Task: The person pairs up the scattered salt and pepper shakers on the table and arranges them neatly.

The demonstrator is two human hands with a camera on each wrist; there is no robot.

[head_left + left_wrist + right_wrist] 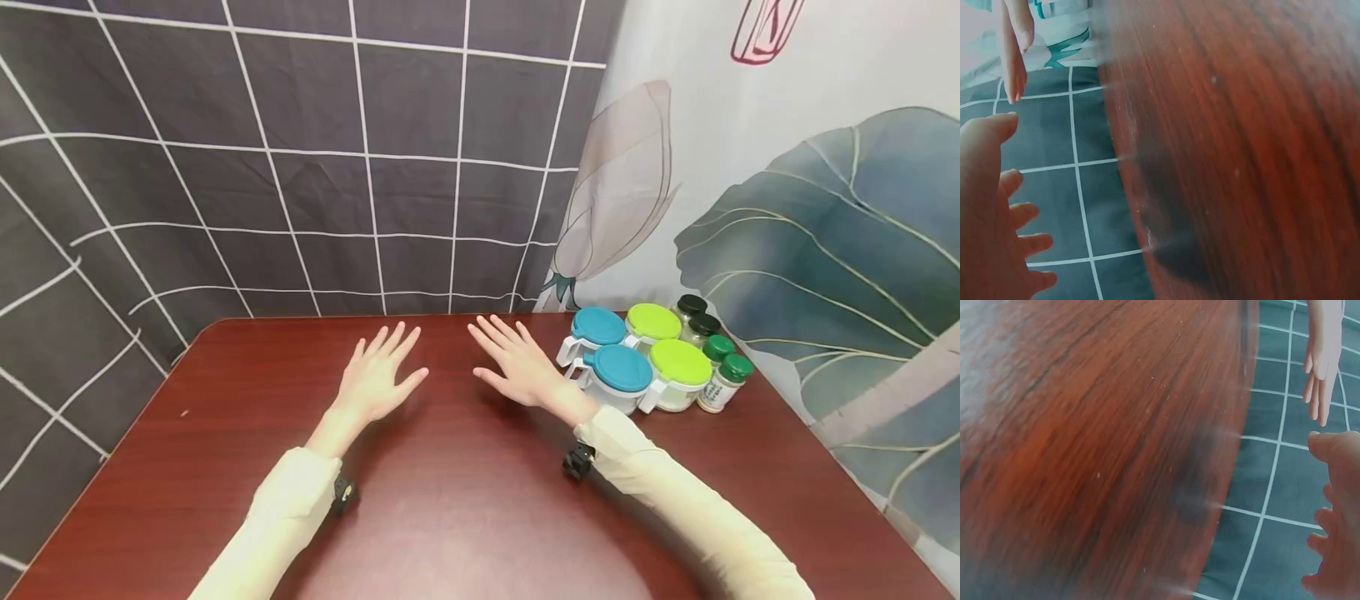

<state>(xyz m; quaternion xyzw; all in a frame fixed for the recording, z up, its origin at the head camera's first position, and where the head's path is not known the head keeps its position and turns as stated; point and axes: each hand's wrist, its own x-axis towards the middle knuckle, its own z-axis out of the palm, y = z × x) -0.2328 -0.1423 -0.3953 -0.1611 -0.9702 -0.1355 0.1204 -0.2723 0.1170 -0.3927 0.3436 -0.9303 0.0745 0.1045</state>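
The left hand (372, 379) and right hand (521, 367) hover over the worktop (450, 500) short of its far edge, well apart; on both, the fingers are straight and spread wide, with hold of nothing; the wrist views show bare wood beneath them. The nearest things stand towards the far right corner: the front blue-lidded jar (622, 368), just beside the right wrist, with the rear blue-lidded jar (598, 325) behind it nearer the far edge; on their right are the lime-lidded jars (680, 363), then, towards the right edge, the green-capped shakers (735, 368) and black-capped shakers (703, 325).

The step in hand looks like a ready pose; to do it well, hold both palms level and the thumbs free; any reach to the jars would best begin with the right hand drawn back towards the near edge, so that the sleeve and black wrist device (579, 460) clear the front handle; grip by handle or body, since a lid may lift off; the close packing calls for a straight upward lift.
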